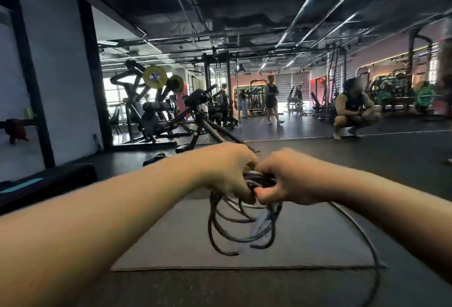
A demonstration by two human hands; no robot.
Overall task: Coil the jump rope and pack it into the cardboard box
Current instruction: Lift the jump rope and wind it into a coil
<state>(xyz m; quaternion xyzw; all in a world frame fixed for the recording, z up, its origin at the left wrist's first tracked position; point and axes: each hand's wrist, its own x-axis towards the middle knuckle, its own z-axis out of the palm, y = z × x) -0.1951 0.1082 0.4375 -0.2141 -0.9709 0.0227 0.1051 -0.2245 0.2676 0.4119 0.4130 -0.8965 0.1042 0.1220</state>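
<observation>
Gripping coiled jump rope: left hand, right hand both closed around bundle.

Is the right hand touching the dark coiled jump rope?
Touching. The head view shows the right hand closed around the dark coiled jump rope.

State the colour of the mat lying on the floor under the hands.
Grey mat, head view.

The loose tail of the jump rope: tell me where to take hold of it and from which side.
Grip the loose tail near where it leaves the right hand, coming from the right. There it runs nearly straight and clear of the hanging loops, which both hands pinch at the top; the left hand should probably keep the bundle while the right slides out along the tail.
</observation>
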